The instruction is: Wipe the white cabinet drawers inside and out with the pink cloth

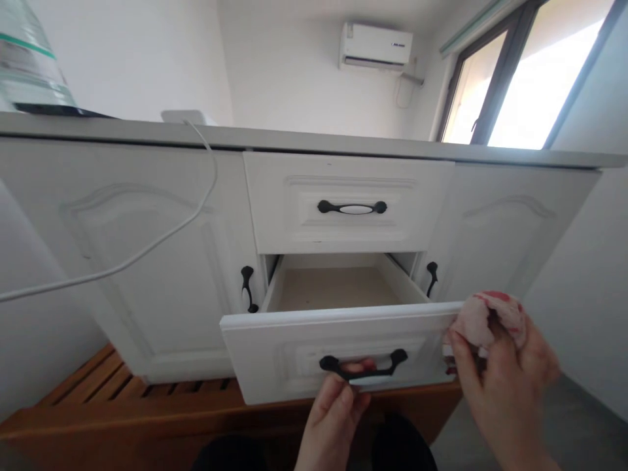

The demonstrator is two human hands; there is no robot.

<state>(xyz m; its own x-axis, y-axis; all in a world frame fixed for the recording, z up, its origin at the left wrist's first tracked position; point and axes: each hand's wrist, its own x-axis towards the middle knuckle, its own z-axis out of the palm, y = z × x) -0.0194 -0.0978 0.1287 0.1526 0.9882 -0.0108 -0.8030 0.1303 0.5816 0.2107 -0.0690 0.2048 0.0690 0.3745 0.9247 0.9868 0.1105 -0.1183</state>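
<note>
— Where is the drawer?
— The lower drawer [338, 327] stands pulled out toward you, its long axis running left to right. Your left hand [336, 409] hooks its fingers [360, 367] under the black handle [363, 367].
— And your other hand?
— Your right hand [505, 379] grips a bunched pink-and-red cloth [485, 320] at the drawer's right corner.
— The room?
— White cabinet [122, 248], wooden platform [98, 405] below, air conditioner [375, 46], window [520, 72].

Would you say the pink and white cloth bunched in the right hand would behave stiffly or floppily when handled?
Probably floppy: the cloth sits crumpled in the right hand, taking the grip's shape. It looks light, as the fingers hold it without effort. It is unlikely to slip or roll, since it rests folded against the open drawer's front.
</note>
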